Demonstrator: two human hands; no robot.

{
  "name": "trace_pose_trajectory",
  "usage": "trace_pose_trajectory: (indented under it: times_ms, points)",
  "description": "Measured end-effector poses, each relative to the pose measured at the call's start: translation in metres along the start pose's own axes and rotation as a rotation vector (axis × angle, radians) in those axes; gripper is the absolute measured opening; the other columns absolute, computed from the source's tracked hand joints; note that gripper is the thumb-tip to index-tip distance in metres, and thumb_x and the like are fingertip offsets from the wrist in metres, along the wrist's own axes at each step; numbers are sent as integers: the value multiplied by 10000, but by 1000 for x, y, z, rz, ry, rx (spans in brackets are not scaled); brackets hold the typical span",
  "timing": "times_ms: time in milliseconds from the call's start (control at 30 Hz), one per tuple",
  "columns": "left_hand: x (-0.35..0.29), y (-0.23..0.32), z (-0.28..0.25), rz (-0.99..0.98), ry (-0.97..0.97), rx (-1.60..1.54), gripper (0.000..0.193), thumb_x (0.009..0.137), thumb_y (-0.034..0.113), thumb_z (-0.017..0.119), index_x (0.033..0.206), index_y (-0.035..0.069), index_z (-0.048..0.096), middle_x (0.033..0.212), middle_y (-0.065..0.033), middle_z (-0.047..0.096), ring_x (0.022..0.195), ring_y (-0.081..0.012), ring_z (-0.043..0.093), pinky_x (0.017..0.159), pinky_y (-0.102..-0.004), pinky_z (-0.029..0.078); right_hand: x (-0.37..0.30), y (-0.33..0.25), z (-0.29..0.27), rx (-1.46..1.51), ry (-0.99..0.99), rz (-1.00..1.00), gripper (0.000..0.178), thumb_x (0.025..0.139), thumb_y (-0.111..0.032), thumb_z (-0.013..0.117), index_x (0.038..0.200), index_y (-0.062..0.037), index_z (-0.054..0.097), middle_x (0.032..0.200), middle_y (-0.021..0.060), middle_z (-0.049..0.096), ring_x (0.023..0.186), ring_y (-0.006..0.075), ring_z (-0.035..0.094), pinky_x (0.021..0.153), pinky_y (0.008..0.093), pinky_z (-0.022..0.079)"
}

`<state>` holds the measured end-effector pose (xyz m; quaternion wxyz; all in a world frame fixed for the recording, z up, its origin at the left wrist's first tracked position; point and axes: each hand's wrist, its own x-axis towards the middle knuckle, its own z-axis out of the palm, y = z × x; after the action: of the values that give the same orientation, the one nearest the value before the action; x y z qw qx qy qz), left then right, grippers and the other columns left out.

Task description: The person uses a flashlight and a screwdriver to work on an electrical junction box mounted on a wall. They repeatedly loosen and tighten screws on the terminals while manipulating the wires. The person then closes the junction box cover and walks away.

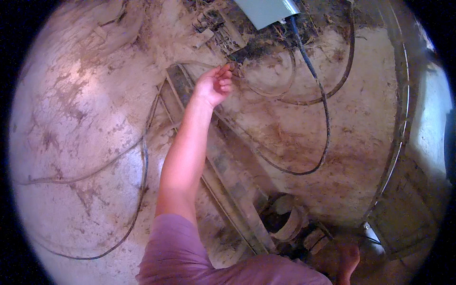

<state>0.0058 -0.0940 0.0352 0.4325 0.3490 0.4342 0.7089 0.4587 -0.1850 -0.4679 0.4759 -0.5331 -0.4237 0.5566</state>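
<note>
My left hand point(216, 86) reaches up the dirty, pale surface with its fingers curled and the fingertips pressed together. Something small and brown shows at the fingertips, too small to name. Just above is a dust-covered block of old electrical fittings point(225, 36), with dark debris beside it. Thin, dirty cables run close to the hand, and it is unclear whether the fingers touch one. At the lower right, dim and blurred, what looks like my right hand point(349, 257) shows, its fingers not distinguishable.
A light grey box point(267, 12) at the top has a dark cable point(326, 107) looping down from it. A long dusty metal channel point(223, 173) slants below my left forearm. Another black cable point(144, 178) curves at left. A round, dirty part point(287, 223) sits at lower right.
</note>
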Motion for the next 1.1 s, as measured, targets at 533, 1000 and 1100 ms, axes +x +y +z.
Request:
trace_pose_trajectory:
  times_ms: [533,1000,1100]
  points:
    - [-10,-1,32,1151,666,1663,120,711,175,601,641,88,645,649,-116,625,548,-254,584,512,-358,454,7,28,-1,-171,154,-224,53,757,-21,623,801,-18,593,761,32,593,693,138,521,643,294,456]
    - [21,-19,16,1233,506,1157,139,779,212,673,831,87,639,719,-3,618,606,-110,570,529,-252,450,-10,7,-10,-190,65,-121,91,765,-50,652,807,-43,572,716,43,600,661,122,544,574,265,463]
    - [33,-37,-8,898,476,549,152,775,173,687,873,70,634,741,-4,621,631,-100,550,483,-248,426,-18,-13,-2,-189,170,-92,139,692,-110,706,703,-37,589,680,42,597,616,116,511,572,276,429]
